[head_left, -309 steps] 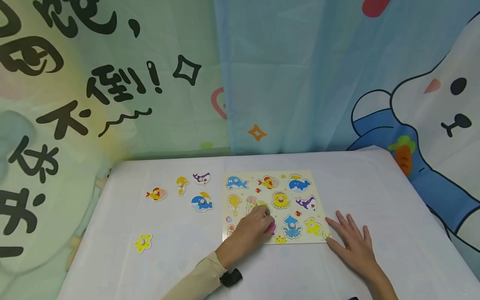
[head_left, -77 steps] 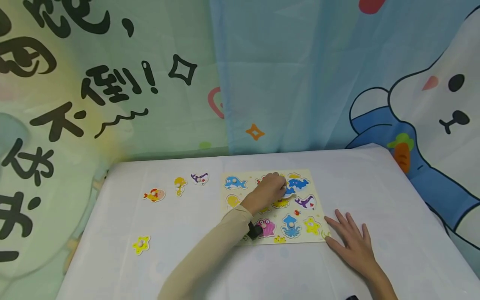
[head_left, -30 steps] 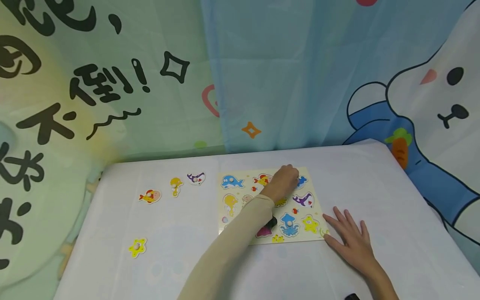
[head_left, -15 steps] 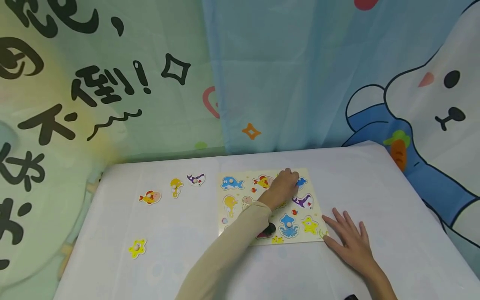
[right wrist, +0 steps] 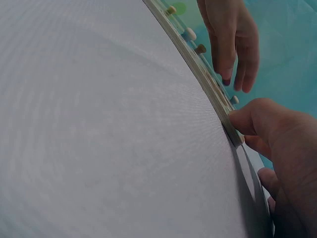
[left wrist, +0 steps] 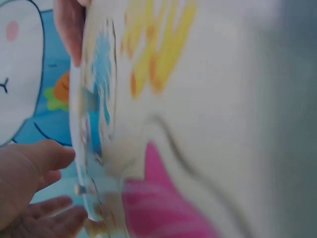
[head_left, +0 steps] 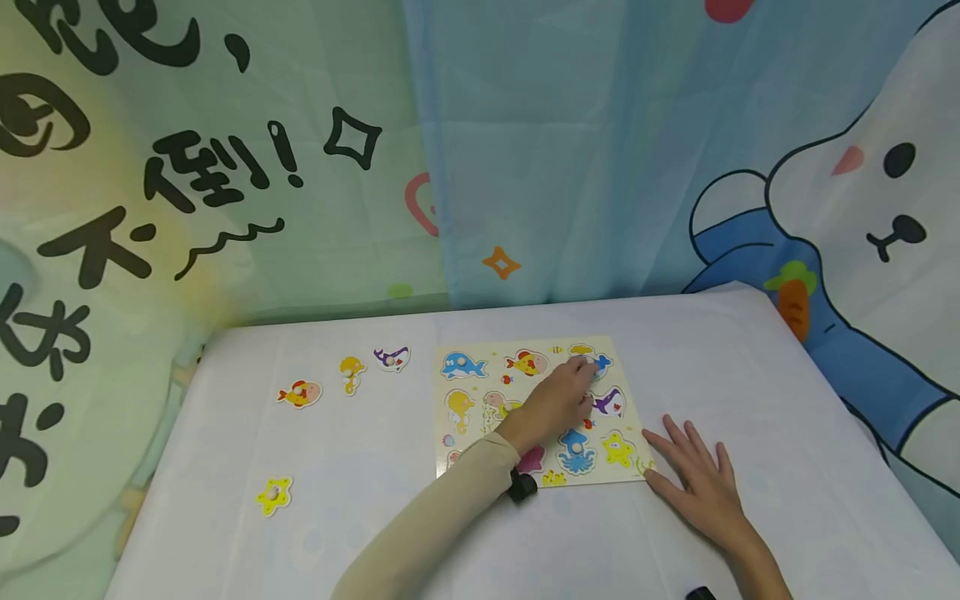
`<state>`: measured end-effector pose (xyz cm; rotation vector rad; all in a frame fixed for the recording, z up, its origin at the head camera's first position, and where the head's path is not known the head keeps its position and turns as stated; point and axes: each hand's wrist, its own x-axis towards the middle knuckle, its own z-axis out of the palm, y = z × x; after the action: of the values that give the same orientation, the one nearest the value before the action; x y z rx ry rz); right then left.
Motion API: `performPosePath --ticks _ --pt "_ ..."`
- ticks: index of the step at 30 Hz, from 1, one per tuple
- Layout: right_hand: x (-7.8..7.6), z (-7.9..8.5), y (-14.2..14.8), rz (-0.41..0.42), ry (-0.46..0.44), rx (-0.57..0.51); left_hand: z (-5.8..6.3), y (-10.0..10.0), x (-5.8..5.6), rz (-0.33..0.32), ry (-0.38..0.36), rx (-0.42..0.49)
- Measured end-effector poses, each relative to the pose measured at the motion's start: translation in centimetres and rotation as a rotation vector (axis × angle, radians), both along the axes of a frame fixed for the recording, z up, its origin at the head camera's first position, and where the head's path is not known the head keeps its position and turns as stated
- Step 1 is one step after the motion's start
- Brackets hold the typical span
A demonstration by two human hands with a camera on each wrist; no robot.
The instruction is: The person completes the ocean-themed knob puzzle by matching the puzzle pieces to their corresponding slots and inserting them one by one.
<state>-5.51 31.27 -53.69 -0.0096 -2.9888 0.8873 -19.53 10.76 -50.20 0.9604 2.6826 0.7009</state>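
The blue-and-yellow whale piece [head_left: 603, 363], lying left of the puzzle board [head_left: 498, 358] ten seconds ago, is now at the board's upper right, partly covered. The left hand [head_left: 553, 407] has slackened its grip, fingers straighter, apparently holding nothing; the right [head_left: 701, 473] spreads loosely at the board's lower right corner. That whale looks placed, leaving fish [head_left: 301, 394], seahorse [head_left: 351, 375], purple whale [head_left: 392, 359] and starfish [head_left: 274, 496] left of the board.

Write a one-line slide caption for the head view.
Left hand over a sea-creature puzzle board, right hand at its edge, four loose pieces on the white cloth.
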Motion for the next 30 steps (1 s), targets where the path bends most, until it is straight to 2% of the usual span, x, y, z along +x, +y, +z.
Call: performPosePath --ticks 4,8,10,13,17,21,26,30 --pt "0.1 -0.1 -0.1 -0.001 -0.004 0.000 0.0 -0.6 1.2 -0.025 0.061 -0.021" --pt "0.2 -0.2 -0.1 0.000 -0.004 0.002 0.1 -1.9 1.8 -0.045 0.134 -0.020" --pt "0.2 -0.1 -0.1 0.001 0.000 0.002 0.6 -3.1 1.6 -0.035 0.156 -0.010" --pt "0.1 -0.1 0.0 0.007 0.007 0.003 1.7 -5.6 0.6 0.019 0.169 0.019" --pt "0.0 0.1 0.0 0.009 0.009 0.006 2.6 -10.3 -1.8 0.104 0.199 0.083" --pt "0.0 0.1 -0.2 0.007 0.006 0.007 2.4 -16.2 -3.3 0.216 0.248 0.122" --pt "0.1 0.0 -0.2 0.009 0.004 0.015 1.5 -23.4 -3.6 0.398 0.206 0.053" --pt "0.0 0.0 -0.1 0.012 0.003 0.026 1.0 -28.0 -3.1 0.491 0.137 0.011"
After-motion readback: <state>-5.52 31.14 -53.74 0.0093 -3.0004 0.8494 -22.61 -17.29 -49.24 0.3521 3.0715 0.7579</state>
